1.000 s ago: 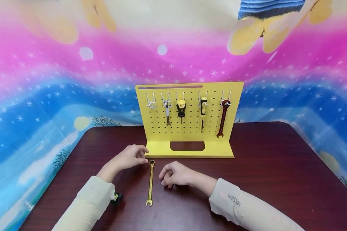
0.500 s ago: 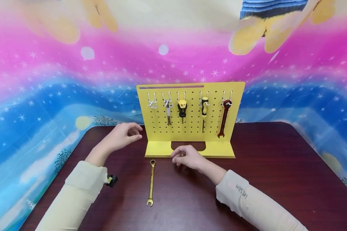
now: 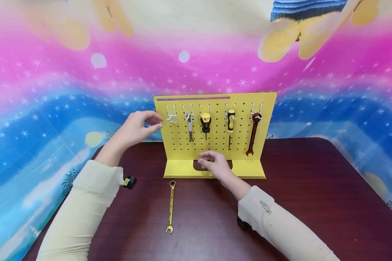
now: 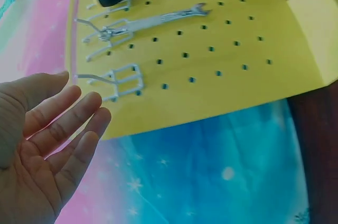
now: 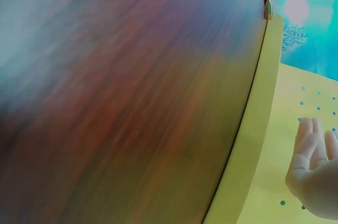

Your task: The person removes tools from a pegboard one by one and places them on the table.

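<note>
My left hand (image 3: 138, 127) is raised at the left edge of the yellow pegboard (image 3: 183, 154), its fingers loosely bent and holding nothing. In the left wrist view those fingers (image 4: 79, 121) are beside an unloaded white hook (image 4: 127, 82). In front of the board's lower middle is my right hand (image 3: 217, 165), relaxed, with nothing in it; the right wrist view shows part of that hand (image 5: 314, 174) over the yellow surface. A gold combination wrench (image 3: 171, 206) lies on the table in front of the board, ring end toward it, apart from both hands.
From the pegboard's hooks hang a small silver wrench (image 3: 190, 128), a stubby screwdriver (image 3: 205, 123), a longer screwdriver (image 3: 230, 121) and a dark red wrench (image 3: 253, 134). Below is a dark wooden table (image 3: 297, 195). A printed cloth (image 3: 330, 101) hangs behind it.
My left hand has risen from near the gold wrench to the hook height at the board's left edge. The right hand has moved forward and right, up to the board. The wrench stays put.
</note>
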The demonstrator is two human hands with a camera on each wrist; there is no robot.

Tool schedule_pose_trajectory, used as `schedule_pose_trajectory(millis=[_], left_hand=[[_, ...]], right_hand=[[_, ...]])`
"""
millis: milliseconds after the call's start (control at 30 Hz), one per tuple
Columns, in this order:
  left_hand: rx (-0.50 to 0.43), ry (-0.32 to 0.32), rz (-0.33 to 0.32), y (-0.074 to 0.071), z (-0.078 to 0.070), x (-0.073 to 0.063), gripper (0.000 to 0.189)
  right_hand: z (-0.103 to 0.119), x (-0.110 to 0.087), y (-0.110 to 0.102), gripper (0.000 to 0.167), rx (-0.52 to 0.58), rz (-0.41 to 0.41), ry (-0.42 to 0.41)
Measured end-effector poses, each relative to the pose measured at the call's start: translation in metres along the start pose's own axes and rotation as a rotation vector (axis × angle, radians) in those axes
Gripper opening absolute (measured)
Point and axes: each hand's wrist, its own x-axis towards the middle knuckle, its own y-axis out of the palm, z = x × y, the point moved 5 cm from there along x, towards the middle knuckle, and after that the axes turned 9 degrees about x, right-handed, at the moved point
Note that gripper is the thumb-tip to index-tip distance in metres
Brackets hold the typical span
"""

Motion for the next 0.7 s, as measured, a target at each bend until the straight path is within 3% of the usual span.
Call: schedule_pose_trajectory(millis=[300,500,700], left_hand=[[-0.025,0.035,-0.039,-0.01,-0.026,0.025,0.027],[-0.052,0.072,-0.036,-0.002,-0.036,0.044,0.026],[-0.045,0.049,-0.01,0.01,-0.036,0.056,0.025]], right_hand=[[-0.004,0.013,0.008,0.032,0.092,-0.096,0.03],[-0.004,0.016,0.015,0.035,0.165,-0.12,0.044],[-0.005,0.023,0.02,0.035,0.226,-0.147,0.04]])
